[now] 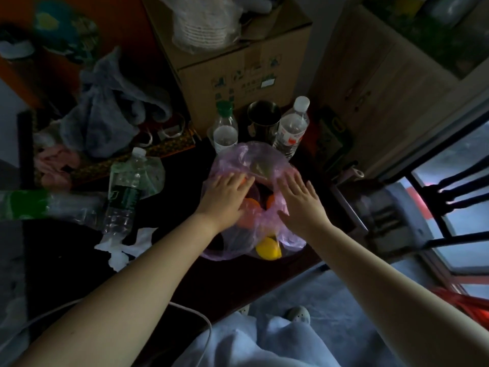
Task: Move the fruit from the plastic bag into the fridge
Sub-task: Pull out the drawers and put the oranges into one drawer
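The left hand (225,194) and right hand (299,200) lie flat, fingers straight, gripping nothing, on the limp, slippery translucent pink plastic bag (254,160) on the dark table (185,260), inside which the firm-looking round yellow fruit (268,249) seems best cupped singly through the mouth.

- Behind the plastic bag (248,160), a green-capped bottle (225,128), a metal cup (263,120) and a white-capped bottle (292,128) stand in a close row, with a cardboard box (238,72) walling them in.
- Left of the bag, a strip of bare worktop (182,213) runs before a lying bottle (124,197) and crumpled tissue (127,247).
- Right of the bag, a pale bar (349,207) lies close.
- On the near side of the bag, the worktop is bare to its edge.
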